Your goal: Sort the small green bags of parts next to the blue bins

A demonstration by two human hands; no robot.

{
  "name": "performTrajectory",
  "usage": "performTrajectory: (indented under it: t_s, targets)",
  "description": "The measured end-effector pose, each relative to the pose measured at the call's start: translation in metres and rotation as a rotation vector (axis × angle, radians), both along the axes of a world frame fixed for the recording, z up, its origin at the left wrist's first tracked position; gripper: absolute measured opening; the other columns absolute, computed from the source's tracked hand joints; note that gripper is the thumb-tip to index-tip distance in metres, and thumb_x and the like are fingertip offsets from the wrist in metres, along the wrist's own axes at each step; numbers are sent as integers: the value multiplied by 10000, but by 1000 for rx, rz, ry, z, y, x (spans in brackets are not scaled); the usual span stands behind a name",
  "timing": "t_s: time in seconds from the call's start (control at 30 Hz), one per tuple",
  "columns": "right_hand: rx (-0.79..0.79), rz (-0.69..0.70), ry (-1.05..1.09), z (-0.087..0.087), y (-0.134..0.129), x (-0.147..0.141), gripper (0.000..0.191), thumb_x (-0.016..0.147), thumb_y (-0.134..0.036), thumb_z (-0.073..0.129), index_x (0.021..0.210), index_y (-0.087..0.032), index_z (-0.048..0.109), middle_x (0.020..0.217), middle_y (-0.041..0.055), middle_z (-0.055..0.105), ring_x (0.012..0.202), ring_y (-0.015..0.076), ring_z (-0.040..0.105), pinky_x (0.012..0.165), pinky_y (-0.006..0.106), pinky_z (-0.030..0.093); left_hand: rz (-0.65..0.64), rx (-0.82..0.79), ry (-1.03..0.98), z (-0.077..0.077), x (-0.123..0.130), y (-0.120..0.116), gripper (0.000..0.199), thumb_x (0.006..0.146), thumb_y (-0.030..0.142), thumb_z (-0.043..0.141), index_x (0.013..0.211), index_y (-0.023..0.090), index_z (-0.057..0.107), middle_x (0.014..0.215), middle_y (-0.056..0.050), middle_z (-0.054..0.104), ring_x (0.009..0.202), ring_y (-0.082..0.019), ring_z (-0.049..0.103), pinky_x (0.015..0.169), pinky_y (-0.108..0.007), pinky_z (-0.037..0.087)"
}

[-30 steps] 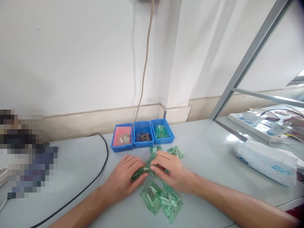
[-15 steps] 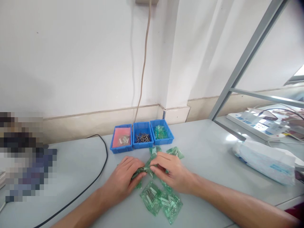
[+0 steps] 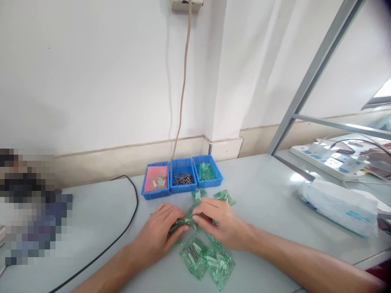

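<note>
Between my two hands is a green plastic bag (image 3: 185, 221) with small parts inside. My left hand (image 3: 161, 228) is closed on its left part, thumb and fingers pinching it. My right hand (image 3: 216, 221) pinches its right edge with thumb and forefinger. Several more green bags with screws and white pieces lie around and under my hands, such as one (image 3: 194, 254) in front and another (image 3: 225, 197) behind my right hand. Behind them stand three blue bins: one with a pink sheet (image 3: 156, 176), one with loose screws (image 3: 183, 178) and one with green bags (image 3: 206, 171).
A black cable (image 3: 131, 221) curves over the table at the left. To the right lie a white and blue soft packet (image 3: 339, 207) and a power strip (image 3: 324, 162), near a grey metal frame (image 3: 308, 89). At the far left a person is partly in view, blurred.
The view has tilted up slightly, so the scene sits a little lower. Both hands keep nearly the same place and hold on the bag.
</note>
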State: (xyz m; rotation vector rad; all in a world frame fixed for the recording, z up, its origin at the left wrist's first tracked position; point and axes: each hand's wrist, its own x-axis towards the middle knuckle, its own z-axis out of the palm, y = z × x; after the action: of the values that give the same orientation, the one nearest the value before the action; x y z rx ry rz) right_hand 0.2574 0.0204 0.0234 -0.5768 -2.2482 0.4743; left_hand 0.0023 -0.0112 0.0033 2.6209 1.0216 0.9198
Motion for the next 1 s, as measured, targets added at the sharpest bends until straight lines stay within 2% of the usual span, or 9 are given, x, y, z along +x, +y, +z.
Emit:
performTrajectory:
  t_s: [0.43, 1.0]
  targets:
    - [1, 19, -18, -4, 0, 0, 135, 1105, -249, 544, 1050, -195, 654, 845, 5, 588, 727, 150, 535, 675, 273, 412, -7, 25, 17, 2, 2, -2, 94, 1095, 266, 567, 1019, 211, 569, 919, -38, 660, 854, -230, 574, 817, -349, 445]
    - [-9, 26, -77, -6, 2, 1, 175, 1120, -281, 531, 1031, -200, 658, 828, -4, 582, 719, 146, 533, 662, 276, 401, 17, 29, 73, -1, 3, 1, 186, 1110, 305, 534, 958, 207, 575, 896, -37, 646, 831, -218, 583, 799, -355, 445]
